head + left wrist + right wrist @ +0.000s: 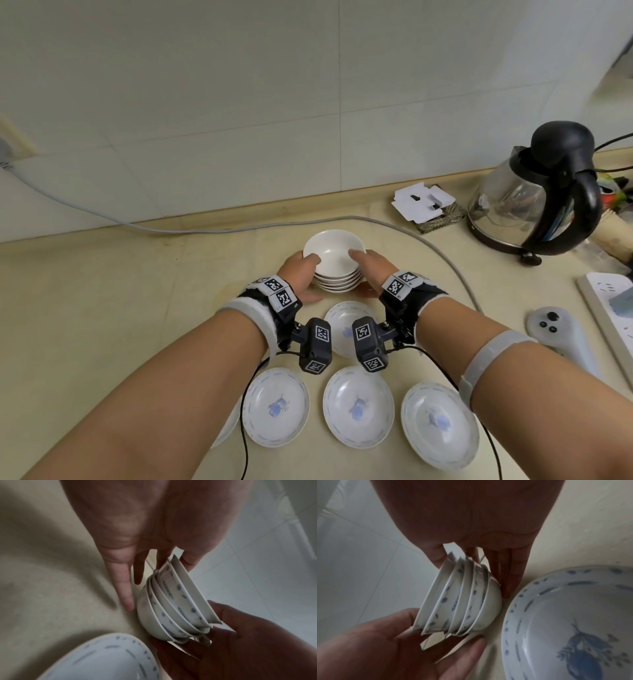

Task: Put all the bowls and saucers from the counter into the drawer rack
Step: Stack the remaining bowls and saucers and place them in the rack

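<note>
A stack of several small white bowls (337,265) with blue marks on their sides stands on the beige counter (120,308). My left hand (303,274) holds its left side and my right hand (371,270) its right side. Each thumb lies over the top bowl's rim, and the fingers reach down by the base. The wrist views show the stack (171,608) (462,601) pinched between both hands. Several blue-patterned saucers (358,406) lie singly on the counter near me. One saucer (349,329) sits just behind my wrists. The drawer rack is out of view.
A glass kettle (534,195) with a black handle stands at the right. A grey cable (428,246) curves behind the bowls. A white controller (561,332) and a power strip (613,301) lie at the right edge. Folded white card (424,205) rests by the tiled wall.
</note>
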Demonstrator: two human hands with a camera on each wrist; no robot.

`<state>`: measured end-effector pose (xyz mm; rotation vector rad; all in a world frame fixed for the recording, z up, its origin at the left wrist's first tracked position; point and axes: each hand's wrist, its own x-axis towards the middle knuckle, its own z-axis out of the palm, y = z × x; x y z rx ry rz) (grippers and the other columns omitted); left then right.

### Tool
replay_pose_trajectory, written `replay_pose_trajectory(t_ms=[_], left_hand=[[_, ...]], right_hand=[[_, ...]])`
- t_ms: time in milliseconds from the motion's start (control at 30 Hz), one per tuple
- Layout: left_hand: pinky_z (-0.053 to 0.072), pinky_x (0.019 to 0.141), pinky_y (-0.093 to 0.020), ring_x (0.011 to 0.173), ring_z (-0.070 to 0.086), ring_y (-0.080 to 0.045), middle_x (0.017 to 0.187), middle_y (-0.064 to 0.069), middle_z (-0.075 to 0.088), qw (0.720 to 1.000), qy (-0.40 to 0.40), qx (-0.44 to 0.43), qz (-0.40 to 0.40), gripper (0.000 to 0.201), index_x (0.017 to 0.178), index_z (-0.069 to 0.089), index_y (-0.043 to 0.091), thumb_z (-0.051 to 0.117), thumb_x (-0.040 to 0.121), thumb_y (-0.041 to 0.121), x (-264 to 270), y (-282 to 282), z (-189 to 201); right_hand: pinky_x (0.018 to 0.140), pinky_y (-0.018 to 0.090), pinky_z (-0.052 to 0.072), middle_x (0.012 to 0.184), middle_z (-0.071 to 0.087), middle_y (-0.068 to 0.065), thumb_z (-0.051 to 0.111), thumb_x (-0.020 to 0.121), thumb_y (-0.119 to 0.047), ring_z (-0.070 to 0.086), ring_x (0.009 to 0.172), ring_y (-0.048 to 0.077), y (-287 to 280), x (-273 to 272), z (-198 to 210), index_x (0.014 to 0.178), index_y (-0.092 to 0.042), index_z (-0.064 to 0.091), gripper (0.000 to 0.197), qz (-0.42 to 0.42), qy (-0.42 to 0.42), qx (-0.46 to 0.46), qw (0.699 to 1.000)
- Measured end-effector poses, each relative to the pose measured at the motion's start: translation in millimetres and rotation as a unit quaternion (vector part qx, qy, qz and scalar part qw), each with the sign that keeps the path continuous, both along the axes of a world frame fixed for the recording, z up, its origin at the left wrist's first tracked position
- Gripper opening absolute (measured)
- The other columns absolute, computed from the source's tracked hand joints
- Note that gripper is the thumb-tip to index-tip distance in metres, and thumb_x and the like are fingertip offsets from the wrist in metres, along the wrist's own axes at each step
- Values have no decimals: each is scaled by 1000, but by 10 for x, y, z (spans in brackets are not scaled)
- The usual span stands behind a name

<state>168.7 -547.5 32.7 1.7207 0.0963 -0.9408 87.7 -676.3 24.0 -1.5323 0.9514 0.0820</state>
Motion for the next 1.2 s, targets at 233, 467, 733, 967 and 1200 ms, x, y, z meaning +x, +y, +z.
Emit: replay_pose_trajectory(t_ms=[233, 467, 733, 967, 1200], left_hand=[[63, 70, -48, 122, 57, -42, 140, -14, 50, 998, -10, -50, 27, 50, 142, 44, 24, 44, 93, 11, -121, 61, 107], [58, 87, -55, 122, 55, -36, 136, -9, 51, 983, -78, -97, 133, 48, 140, 45, 35, 42, 95, 19, -498, 707, 510], [60, 82, -45, 118, 61, -34, 136, -3, 55, 965, -142, -94, 199, 47, 139, 44, 45, 42, 100, 19, -1340, 1982, 892], [63, 77, -44, 120, 58, -33, 138, -2, 51, 956, -154, -51, 244, 47, 137, 47, 44, 45, 98, 17, -2457, 2991, 886], [60, 88, -51, 123, 56, -24, 138, 3, 52, 950, -120, -22, 287, 50, 140, 47, 42, 63, 95, 29, -3314, 3515, 550]], right_hand=[[92, 56, 54, 128, 58, 19, 47, 92, -25, 60, 113, 41, 124, -40, 131, 137, -11, 46, 47, -17, -41, 19, 999], [87, 53, 58, 133, 50, 10, 45, 96, -25, 58, 117, 40, 743, -279, 644, 143, -27, 39, 48, 36, -130, 118, 984], [81, 50, 61, 124, 53, 11, 55, 90, -30, 68, 102, 40, 1801, -787, 1005, 134, -30, 43, 46, 170, -115, 148, 968], [89, 58, 55, 118, 59, 17, 57, 90, -13, 63, 110, 43, 2629, -1459, 895, 119, -18, 55, 29, 267, -43, 214, 939], [70, 48, 62, 125, 64, 17, 57, 91, -6, 66, 109, 39, 3078, -2043, 436, 129, -17, 55, 40, 367, 0, 252, 895]])
